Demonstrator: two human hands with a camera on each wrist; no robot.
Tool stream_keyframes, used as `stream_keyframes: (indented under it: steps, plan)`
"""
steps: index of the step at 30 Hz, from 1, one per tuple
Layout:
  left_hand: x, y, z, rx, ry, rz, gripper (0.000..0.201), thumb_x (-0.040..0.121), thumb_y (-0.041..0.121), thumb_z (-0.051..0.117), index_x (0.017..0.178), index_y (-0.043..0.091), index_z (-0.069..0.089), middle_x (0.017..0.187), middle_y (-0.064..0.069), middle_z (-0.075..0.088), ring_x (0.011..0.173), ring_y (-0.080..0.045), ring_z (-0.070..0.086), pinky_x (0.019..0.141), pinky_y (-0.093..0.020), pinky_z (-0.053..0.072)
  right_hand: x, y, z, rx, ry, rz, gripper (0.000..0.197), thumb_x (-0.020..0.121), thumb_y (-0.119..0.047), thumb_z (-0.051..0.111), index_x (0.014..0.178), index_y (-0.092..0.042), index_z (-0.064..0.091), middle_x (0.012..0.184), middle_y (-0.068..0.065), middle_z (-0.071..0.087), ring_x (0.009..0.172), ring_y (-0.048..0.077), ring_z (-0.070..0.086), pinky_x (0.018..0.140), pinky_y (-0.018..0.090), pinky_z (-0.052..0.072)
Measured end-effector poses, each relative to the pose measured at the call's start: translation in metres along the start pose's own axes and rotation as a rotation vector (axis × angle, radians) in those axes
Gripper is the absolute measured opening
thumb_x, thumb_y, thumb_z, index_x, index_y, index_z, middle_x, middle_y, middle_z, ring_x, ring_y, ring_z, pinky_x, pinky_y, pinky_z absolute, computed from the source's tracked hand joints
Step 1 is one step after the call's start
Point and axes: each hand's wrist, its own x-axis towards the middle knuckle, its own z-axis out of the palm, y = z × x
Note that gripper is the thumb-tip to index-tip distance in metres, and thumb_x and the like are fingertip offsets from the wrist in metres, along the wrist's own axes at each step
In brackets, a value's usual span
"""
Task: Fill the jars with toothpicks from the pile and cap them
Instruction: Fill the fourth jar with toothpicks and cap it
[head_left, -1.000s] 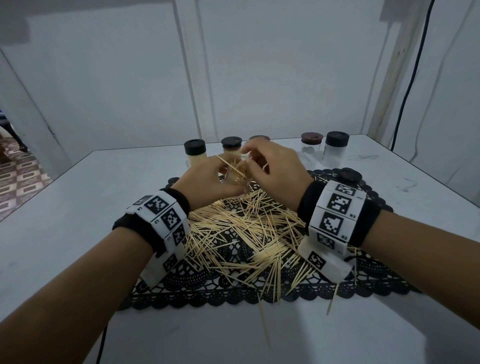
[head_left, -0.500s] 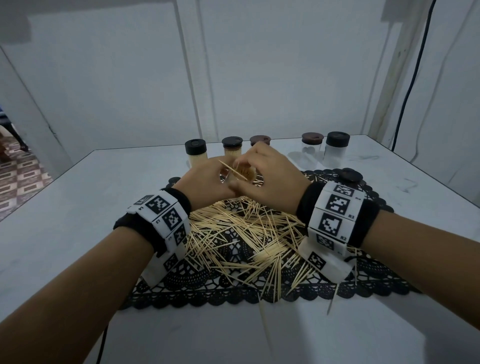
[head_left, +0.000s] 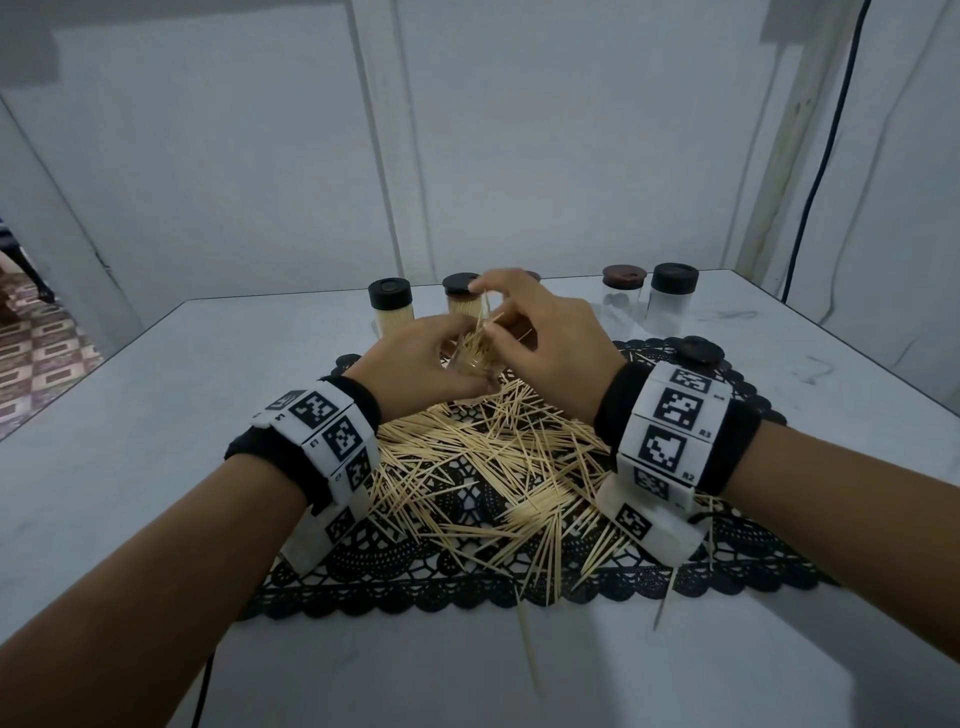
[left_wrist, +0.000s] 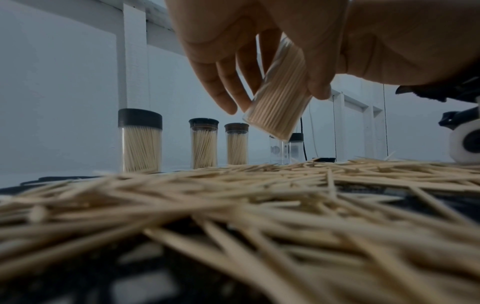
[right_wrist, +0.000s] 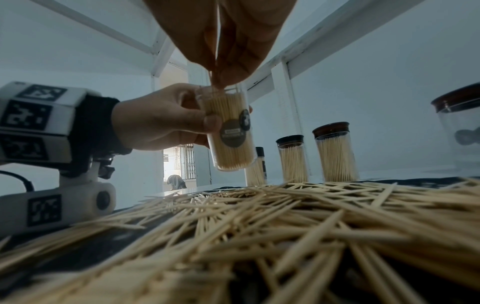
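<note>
My left hand (head_left: 431, 364) grips a clear uncapped jar (right_wrist: 231, 131), packed with toothpicks, above the far edge of the pile; the jar (left_wrist: 279, 98) tilts in the left wrist view. My right hand (head_left: 524, 332) pinches a few toothpicks (right_wrist: 217, 51) over the jar's mouth, their tips going in. The loose toothpick pile (head_left: 498, 467) is spread over a black lace mat (head_left: 467, 577) between my wrists. Three capped full jars (left_wrist: 140, 142) (left_wrist: 203, 144) (left_wrist: 236, 144) stand in a row behind. A loose dark cap (head_left: 698, 349) lies on the mat's far right.
Two capped clear jars with no toothpicks, one brown-lidded (head_left: 623, 291) and one black-lidded (head_left: 672, 296), stand at the back right of the white table (head_left: 156, 441). White walls close off the back and right. A black cable (head_left: 815, 171) hangs down the right wall. Stray toothpicks (head_left: 530, 649) lie past the mat's near edge.
My right hand has lifted from beside the jar and now holds toothpicks upright over its mouth. The left hand keeps holding the jar in about the same place.
</note>
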Motion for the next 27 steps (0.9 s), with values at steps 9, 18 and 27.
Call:
stream_keyframes:
  steps: [9,18,27]
  plan:
    - [0.0,0.0,0.0,-0.074,0.042,-0.041,0.03,0.074,0.032,0.075,0.1,0.026,0.059,0.089,0.017,0.06,0.09,-0.006,0.058,0.077,-0.013,0.046,0.001,0.008,0.006,-0.158,0.066,-0.176,0.03,0.087,-0.021,0.05,0.103,-0.005,0.069,0.096,0.013,0.061,0.08,0.022,0.056,0.074,0.026,0.045]
    - [-0.001,0.0,0.0,-0.106,0.082,-0.083,0.025,0.078,0.027,0.071,0.098,0.032,0.055,0.092,0.018,0.061,0.095,-0.006,0.06,0.082,-0.021,0.05,0.001,0.007,0.007,-0.344,-0.181,-0.1,0.061,0.076,-0.029,0.033,0.13,-0.01,0.053,0.141,0.019,0.038,0.122,0.041,0.039,0.097,0.056,0.035]
    - [0.0,0.0,-0.001,-0.071,0.139,-0.088,0.039,0.075,0.029,0.071,0.112,0.019,0.061,0.099,0.011,0.064,0.096,-0.007,0.059,0.077,-0.013,0.045,-0.002,0.006,0.007,-0.325,-0.246,0.001,0.073,0.07,-0.042,0.024,0.137,-0.021,0.044,0.151,0.017,0.021,0.136,0.039,0.023,0.105,0.057,0.027]
